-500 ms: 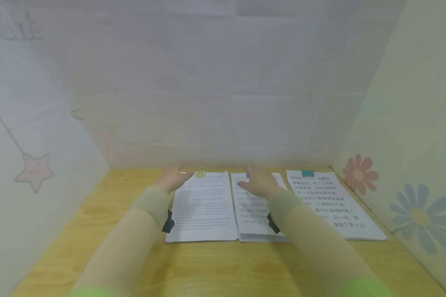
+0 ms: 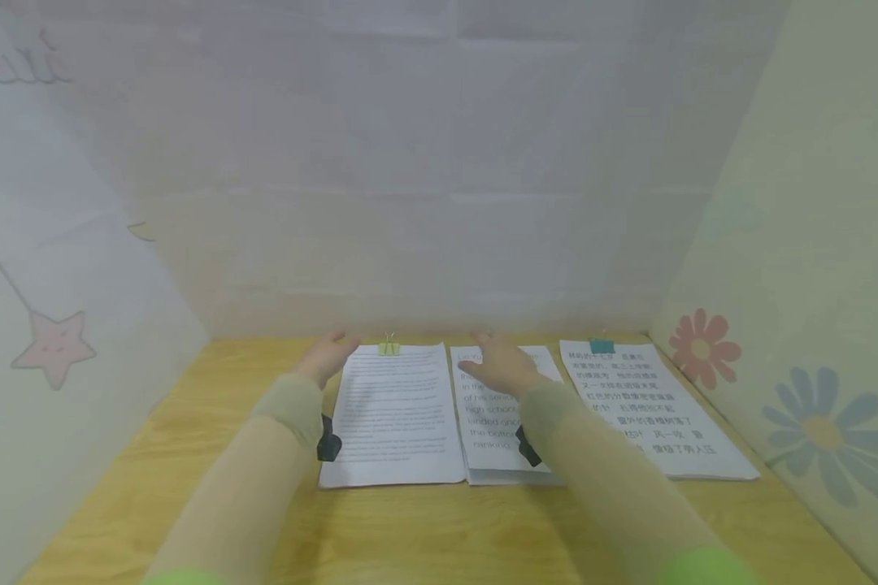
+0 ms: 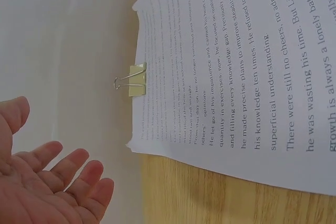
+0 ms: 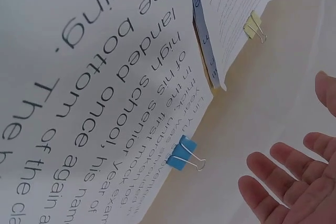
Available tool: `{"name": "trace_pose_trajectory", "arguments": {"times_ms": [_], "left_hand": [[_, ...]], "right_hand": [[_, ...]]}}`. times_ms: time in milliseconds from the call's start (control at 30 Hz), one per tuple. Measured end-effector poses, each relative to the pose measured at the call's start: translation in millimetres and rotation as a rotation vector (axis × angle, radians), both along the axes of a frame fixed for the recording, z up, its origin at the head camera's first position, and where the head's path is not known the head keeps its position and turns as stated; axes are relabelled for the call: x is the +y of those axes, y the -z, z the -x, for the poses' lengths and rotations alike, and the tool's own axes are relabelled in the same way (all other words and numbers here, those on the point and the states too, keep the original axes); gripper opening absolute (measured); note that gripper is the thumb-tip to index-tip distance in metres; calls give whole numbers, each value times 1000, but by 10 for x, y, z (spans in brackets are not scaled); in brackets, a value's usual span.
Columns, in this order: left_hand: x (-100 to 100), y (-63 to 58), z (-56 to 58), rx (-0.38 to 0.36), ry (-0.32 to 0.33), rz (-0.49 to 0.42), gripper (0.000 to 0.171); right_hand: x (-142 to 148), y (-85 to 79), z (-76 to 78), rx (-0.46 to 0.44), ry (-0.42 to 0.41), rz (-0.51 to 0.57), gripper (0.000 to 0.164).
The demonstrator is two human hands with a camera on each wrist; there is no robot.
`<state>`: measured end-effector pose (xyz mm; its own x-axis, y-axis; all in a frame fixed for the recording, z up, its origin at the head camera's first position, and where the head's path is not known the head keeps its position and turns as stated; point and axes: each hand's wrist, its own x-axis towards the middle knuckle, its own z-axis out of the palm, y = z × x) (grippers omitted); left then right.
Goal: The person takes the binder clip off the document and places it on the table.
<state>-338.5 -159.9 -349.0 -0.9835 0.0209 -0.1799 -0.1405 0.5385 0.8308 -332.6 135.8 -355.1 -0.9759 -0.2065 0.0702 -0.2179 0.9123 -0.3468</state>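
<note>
Three clipped stacks of printed paper lie side by side on a wooden table. The left stack (image 2: 395, 422) has a yellow binder clip (image 3: 137, 80) on its far edge. Just left of that clip, my left hand (image 2: 327, 357) hovers with fingers loosely extended and nothing in it. On the middle stack (image 2: 490, 422) is a blue binder clip (image 4: 181, 152), hidden by my right hand in the head view. My right hand (image 2: 502, 366) is over that stack's far part, its fingers spread and holding nothing; the right wrist view shows it apart from the clip.
To the right lies a stack of Chinese text (image 2: 629, 398) with a teal binder clip (image 2: 601, 346). A pale wall (image 2: 439, 244) rises behind the table (image 2: 410, 528), and side walls with printed flowers and a star flank it.
My left hand has drawn slightly left, away from the yellow clip. My right hand has shifted a little and now covers the blue clip in the head view. The stacks stay in place.
</note>
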Motion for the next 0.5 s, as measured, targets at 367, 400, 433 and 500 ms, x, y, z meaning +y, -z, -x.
{"name": "trace_pose_trajectory", "arguments": {"times_ms": [367, 400, 433, 500], "left_hand": [[-25, 202, 140, -103, -29, -91, 73], [-23, 211, 146, -120, -37, -99, 73], [-18, 222, 157, -113, -41, -93, 74], [-9, 239, 173, -120, -49, -84, 74]], "right_hand": [[-143, 115, 133, -73, 5, 196, 79], [-161, 125, 147, -77, 7, 205, 79], [-180, 133, 161, -79, 5, 211, 78], [-215, 151, 189, -79, -1, 218, 77]]}}
